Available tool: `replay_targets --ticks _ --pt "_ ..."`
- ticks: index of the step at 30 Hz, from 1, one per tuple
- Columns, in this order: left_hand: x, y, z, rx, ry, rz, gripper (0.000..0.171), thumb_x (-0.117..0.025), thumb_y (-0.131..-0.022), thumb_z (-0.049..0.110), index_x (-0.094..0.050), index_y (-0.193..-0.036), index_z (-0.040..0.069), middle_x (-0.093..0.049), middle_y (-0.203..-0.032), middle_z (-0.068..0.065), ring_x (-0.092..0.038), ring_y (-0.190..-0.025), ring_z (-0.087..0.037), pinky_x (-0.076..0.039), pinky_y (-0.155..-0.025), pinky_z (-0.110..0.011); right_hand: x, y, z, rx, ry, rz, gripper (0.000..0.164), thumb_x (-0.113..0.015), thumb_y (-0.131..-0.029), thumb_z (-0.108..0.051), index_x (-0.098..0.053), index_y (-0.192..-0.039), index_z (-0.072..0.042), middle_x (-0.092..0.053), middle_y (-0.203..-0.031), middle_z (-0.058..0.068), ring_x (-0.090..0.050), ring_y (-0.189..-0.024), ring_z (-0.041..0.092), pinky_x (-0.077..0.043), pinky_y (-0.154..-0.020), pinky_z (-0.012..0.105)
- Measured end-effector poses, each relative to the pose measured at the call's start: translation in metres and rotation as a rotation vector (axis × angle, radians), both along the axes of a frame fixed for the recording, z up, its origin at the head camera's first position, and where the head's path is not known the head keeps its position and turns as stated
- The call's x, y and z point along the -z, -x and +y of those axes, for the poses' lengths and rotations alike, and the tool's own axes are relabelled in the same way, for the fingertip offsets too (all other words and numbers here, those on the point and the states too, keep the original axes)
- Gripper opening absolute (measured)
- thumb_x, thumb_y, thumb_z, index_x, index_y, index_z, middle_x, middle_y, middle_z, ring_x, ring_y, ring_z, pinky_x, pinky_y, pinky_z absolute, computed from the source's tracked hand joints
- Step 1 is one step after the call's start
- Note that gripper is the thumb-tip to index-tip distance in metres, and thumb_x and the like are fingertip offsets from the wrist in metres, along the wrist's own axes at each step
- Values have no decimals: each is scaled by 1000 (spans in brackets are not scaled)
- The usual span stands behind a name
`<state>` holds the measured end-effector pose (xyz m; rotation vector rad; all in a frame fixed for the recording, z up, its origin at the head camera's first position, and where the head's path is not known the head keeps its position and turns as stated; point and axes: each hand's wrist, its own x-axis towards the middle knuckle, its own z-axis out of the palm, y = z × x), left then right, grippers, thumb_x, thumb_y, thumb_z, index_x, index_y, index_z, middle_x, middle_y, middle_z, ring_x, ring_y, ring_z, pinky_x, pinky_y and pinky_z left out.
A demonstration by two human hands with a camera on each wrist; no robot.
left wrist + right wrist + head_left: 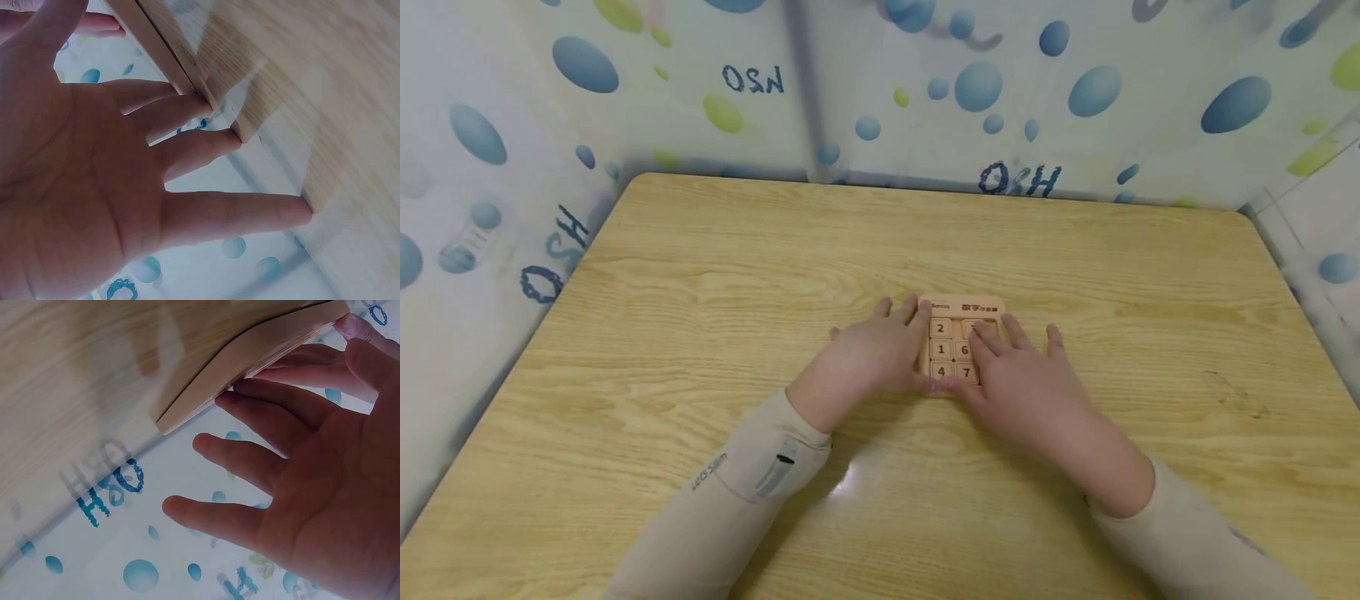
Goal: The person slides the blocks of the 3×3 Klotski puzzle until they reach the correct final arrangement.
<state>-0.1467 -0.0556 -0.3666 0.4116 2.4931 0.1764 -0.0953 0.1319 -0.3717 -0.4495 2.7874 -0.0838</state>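
A light wooden number puzzle is being kept flat near the middle of a wood-grained table, between two bare hands. The left hand is being laid along the puzzle's left edge, its straight fingers being spread, the little finger being set on the table beyond. The right hand is being stretched over the puzzle's right side, its fingers also being held straight and fanned, the little finger being kept clear of the frame. The palms are being held apart, while the thumbs are being brought close together at the near edge. Number tiles marked 2, 1, 6, 4 and 7 are being left visible; another tile is being partly covered by the right fingertips, and the right-hand part of the grid is being blocked by that hand. Both forearms are being covered by beige sleeves. A faint dark mark is being shown on the table farther right. Behind, the table is being bordered by a white wall covering, patterned with blue and green spots and upside-down H2O lettering.
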Motion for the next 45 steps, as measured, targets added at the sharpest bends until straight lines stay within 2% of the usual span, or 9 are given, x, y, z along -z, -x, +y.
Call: replay_targets --ticks 5,12,17,22,34,40,45 --pt "0 0 1 13 2 1 116 -68 -90 73 -6 -174 22 -3 -182 -2 -3 -169 -36 -28 -111 -90 2 -1 -5 -13 -3 9 80 -36 -109 -68 -45 -162 -9 -37 -173 10 -21 -165 43 -12 -123 85" --pt "0 0 1 12 4 -9 113 -68 -93 68 -5 -174 21 -2 -182 -2 -2 -169 -36 -28 -111 -90 1 0 -10 -30 -9 12 79 -37 -109 -66 -46 -162 -7 -38 -173 10 -20 -165 44 -12 -124 85" --pt "-1 0 1 21 8 8 114 -67 -92 71 -6 -174 20 -4 -182 -3 -4 -168 -38 -30 -109 -90 1 1 -8 -34 -9 16 78 -38 -109 -66 -46 -162 -9 -40 -172 9 -21 -165 43 -13 -123 85" --pt "-1 0 2 26 11 19 117 -66 -90 77 -7 -174 20 -5 -182 -4 -6 -168 -39 -31 -109 -90 1 3 -3 -50 -2 14 75 -39 -109 -66 -46 -162 -13 -38 -173 8 -22 -164 44 -16 -123 84" --pt "-5 -1 -1 9 -5 9 120 -74 -88 68 -5 -173 20 -2 -182 -4 -3 -168 -39 -28 -109 -90 0 7 8 -82 12 14 68 -48 -109 -58 -45 -164 -17 -38 -173 6 -21 -165 43 -15 -124 84" --pt "-9 -2 -1 4 -15 7 117 -75 -90 65 -6 -173 20 -2 -182 -3 -3 -168 -38 -27 -110 -90 -8 1 24 -62 43 18 72 -48 -109 -59 -41 -165 -14 -37 -174 5 -22 -164 44 -12 -125 82" --pt "-4 -3 -1 -8 -22 -1 117 -75 -90 64 -6 -173 21 -2 -182 -2 -4 -168 -38 -26 -111 -90 -7 -5 37 -79 35 24 72 -52 -109 -55 -43 -163 -9 -40 -172 11 -26 -162 48 -18 -127 79"
